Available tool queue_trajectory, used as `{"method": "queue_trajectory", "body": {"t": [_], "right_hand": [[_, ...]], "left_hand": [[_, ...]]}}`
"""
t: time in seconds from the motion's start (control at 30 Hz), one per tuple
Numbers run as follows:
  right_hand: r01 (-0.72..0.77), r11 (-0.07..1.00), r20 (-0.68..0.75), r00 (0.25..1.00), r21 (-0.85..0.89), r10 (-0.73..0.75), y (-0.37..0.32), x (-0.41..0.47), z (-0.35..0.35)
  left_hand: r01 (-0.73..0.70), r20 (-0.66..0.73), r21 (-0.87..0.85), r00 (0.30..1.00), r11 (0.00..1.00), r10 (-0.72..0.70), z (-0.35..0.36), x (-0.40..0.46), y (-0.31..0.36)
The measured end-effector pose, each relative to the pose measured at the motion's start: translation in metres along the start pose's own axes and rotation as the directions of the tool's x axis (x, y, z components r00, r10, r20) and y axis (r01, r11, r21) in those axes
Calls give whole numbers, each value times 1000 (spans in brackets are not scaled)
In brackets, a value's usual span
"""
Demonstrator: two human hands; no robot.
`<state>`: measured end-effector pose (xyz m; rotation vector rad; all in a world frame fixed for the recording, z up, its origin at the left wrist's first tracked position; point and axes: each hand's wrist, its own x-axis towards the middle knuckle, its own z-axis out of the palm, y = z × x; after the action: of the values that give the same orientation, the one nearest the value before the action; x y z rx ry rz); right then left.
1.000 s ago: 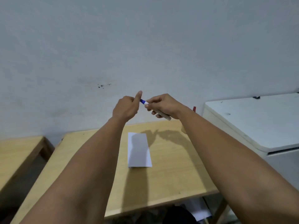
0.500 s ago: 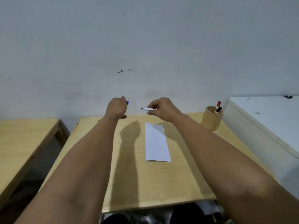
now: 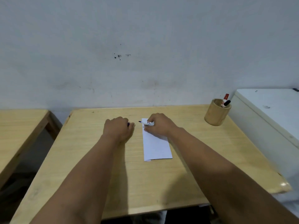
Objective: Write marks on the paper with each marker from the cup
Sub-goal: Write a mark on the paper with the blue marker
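The right hand [image 3: 159,126] grips an uncapped blue marker [image 3: 146,122] over the folded paper [image 3: 156,148]; the left hand [image 3: 119,129] is fisted, apparently around its cap [image 3: 128,124].

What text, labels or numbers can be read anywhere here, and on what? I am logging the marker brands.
White marker barrel in the right hand: a red and black printed label, too small and blurred to read.
Red-capped marker and black-capped marker in the round wooden cup: no legible print.
White folded paper: no writing visible.
Nothing else carries text.
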<state>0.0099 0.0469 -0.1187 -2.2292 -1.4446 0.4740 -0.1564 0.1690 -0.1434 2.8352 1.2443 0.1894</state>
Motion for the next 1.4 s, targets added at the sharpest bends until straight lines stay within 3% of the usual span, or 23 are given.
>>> {"method": "queue_trajectory", "body": {"t": [0.17, 0.27, 0.4, 0.47, 0.6, 0.77, 0.83, 1.0, 1.13, 1.17, 1.4], "right_hand": [[-6, 1000, -34, 999, 22, 6, 11, 0, 20], [-11, 999, -39, 999, 32, 13, 9, -2, 19], [-19, 1000, -29, 999, 12, 19, 9, -1, 12], [-33, 999, -26, 999, 16, 33, 10, 4, 9], [-92, 989, -12, 995, 119, 94, 11, 8, 4], [-59, 901, -172, 974, 431, 146, 7, -14, -21], [-101, 851, -153, 966, 516, 207, 4, -14, -26], [-41, 677, -163, 958, 734, 236, -4, -12, -34], [-13, 361, -98, 953, 932, 288, -6, 1, -38], [-10, 327, -93, 951, 945, 296, -6, 5, -38], [42, 547, -273, 897, 836, 348, -11, 27, 4]], "left_hand": [[39, 7, -50, 999, 998, -39, 4, -5, -3], [30, -169, -159, 984, 987, -57, -1, -14, -2], [-271, -412, -125, 889, 954, 199, -4, -24, 2], [-401, -363, -110, 868, 909, 339, -3, -31, 7], [-474, -83, -128, 880, 871, 467, 10, -45, 8], [-433, -7, -137, 900, 891, 436, 13, -64, 19], [-368, -1, -183, 927, 912, 374, 17, -70, 24], [-308, -31, -230, 950, 923, 309, 23, -80, 25], [-319, -58, -224, 948, 921, 314, 27, -79, 24], [-321, -53, -218, 947, 922, 317, 27, -78, 24], [-331, -53, -224, 943, 917, 328, 29, -75, 22]]}}
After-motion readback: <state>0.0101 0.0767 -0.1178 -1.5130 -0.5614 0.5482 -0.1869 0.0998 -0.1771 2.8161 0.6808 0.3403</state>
